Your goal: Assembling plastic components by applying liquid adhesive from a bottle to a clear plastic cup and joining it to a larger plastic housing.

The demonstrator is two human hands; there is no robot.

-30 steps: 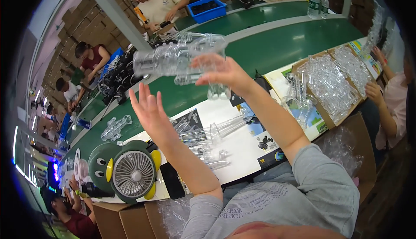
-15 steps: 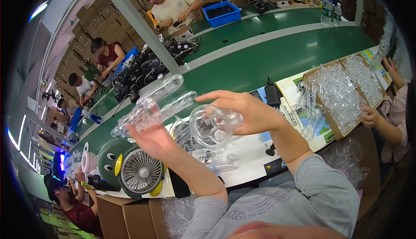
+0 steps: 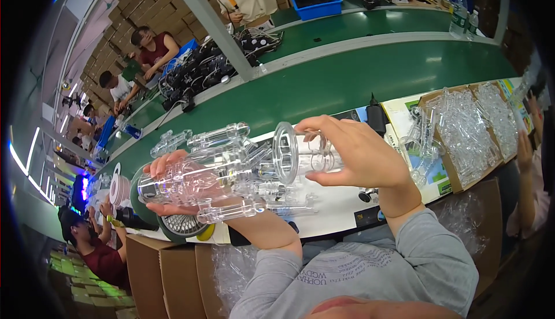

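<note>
My left hand [image 3: 165, 163] is wrapped around a clear plastic cylindrical body [image 3: 225, 163], which lies roughly level above the bench. Slim clear tubes stick out along its sides. My right hand [image 3: 367, 157] grips a clear flanged cup [image 3: 285, 154] between thumb and fingers. The wide rim of the cup faces the right end of the body; whether the two touch, I cannot tell. More clear plastic parts [image 3: 295, 206] lie on the white bench surface [image 3: 332, 218] below my hands.
A cardboard tray [image 3: 454, 181] heaped with clear pieces stands at the right, near another person's hand [image 3: 525, 154]. A black bottle [image 3: 376, 118] stands behind my right hand. A round fan [image 3: 182, 225] sits left of my forearm. A metal post [image 3: 214, 24] rises beyond the bench.
My left hand has turned the clear body to nearly level and curled round it. The flanged cup has swung so its rim faces left, toward the body. The whole view has shifted slightly.
</note>
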